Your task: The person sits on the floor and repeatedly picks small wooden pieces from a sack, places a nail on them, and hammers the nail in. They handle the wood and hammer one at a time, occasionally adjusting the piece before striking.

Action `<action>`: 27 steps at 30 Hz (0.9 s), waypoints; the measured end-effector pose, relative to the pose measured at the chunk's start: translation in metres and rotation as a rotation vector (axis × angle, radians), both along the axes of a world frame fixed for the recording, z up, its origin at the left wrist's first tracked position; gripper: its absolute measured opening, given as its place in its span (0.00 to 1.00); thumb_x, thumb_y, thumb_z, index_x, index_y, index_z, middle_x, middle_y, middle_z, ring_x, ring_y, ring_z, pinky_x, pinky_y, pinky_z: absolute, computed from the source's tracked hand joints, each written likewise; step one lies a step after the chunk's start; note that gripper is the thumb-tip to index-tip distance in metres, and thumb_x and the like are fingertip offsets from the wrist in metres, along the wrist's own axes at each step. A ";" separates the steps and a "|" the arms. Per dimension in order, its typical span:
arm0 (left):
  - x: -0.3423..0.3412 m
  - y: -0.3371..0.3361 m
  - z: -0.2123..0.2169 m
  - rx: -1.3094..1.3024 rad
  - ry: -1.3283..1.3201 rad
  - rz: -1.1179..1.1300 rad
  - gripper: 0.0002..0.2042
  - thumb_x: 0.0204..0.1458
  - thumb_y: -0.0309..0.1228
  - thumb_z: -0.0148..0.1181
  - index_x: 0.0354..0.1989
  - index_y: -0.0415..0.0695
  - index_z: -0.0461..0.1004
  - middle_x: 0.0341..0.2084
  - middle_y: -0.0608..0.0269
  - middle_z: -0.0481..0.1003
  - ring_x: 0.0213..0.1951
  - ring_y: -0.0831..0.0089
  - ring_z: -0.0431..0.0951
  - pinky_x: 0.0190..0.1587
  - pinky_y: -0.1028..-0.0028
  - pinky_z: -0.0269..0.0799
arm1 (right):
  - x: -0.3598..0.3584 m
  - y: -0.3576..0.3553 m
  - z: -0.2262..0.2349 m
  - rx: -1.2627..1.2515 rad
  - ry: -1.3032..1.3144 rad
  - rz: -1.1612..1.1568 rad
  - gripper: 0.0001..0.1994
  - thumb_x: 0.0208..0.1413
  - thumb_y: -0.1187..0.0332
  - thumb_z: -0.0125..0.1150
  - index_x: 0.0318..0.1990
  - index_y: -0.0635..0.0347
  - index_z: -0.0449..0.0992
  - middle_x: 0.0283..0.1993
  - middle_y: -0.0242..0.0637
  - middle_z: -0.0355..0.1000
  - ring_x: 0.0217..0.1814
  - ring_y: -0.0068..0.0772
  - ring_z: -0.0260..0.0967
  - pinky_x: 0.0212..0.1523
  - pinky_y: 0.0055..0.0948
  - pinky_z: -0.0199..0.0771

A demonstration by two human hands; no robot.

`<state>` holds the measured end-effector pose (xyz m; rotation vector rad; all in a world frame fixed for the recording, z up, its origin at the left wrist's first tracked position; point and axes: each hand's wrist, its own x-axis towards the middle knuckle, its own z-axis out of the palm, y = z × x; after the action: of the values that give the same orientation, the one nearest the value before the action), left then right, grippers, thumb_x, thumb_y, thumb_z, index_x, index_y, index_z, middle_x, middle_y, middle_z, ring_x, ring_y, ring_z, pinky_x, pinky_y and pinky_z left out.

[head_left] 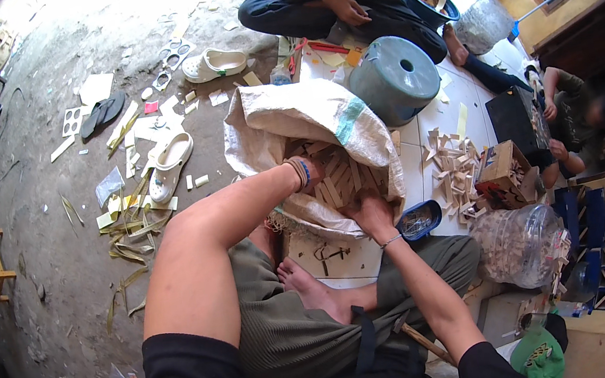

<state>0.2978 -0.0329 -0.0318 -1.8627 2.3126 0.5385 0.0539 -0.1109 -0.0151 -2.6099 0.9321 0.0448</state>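
A white woven sack (279, 110) stands in front of me, its mouth gaping and its rim folded back. Many short, pale wooden pieces (335, 186) lie inside it. My left hand (311, 172), with bracelets at the wrist, reaches into the sack among the pieces; its fingers are mostly hidden. At the sack's near right rim, my right hand (370, 212) also dips in, its fingertips out of sight against the wood. Whether either hand grips a piece cannot be made out.
A blue tray (420, 220) of small metal bits sits right of the sack. Beyond are a grey upturned tub (396, 79), a wood pile (457, 174), a cardboard box (505, 174) and a large clear bottle (522, 246). Two people sit nearby. Shoes (172, 161) and scraps litter the left ground.
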 end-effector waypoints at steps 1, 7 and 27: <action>-0.006 0.000 -0.004 0.047 -0.033 -0.057 0.16 0.48 0.37 0.70 0.45 0.46 0.83 0.43 0.48 0.83 0.50 0.49 0.82 0.51 0.55 0.80 | -0.002 0.003 0.000 0.039 0.093 0.013 0.31 0.48 0.43 0.74 0.47 0.63 0.80 0.49 0.54 0.77 0.51 0.57 0.76 0.51 0.48 0.77; -0.018 0.003 -0.015 0.126 0.048 -0.245 0.19 0.43 0.33 0.69 0.48 0.52 0.83 0.45 0.53 0.83 0.50 0.50 0.82 0.50 0.55 0.79 | 0.003 0.019 -0.009 -0.087 0.027 0.047 0.33 0.46 0.41 0.74 0.42 0.67 0.81 0.43 0.56 0.78 0.47 0.56 0.78 0.46 0.48 0.79; 0.000 0.014 -0.006 0.098 0.138 -0.021 0.18 0.59 0.46 0.60 0.50 0.49 0.83 0.48 0.51 0.82 0.53 0.49 0.80 0.55 0.54 0.77 | -0.001 -0.011 -0.007 0.392 -0.126 -0.079 0.27 0.53 0.53 0.73 0.56 0.59 0.79 0.53 0.50 0.80 0.55 0.50 0.79 0.56 0.41 0.76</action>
<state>0.2982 -0.0193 -0.0375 -1.8077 2.3398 0.7859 0.0532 -0.1221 -0.0220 -2.1891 0.8803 0.0374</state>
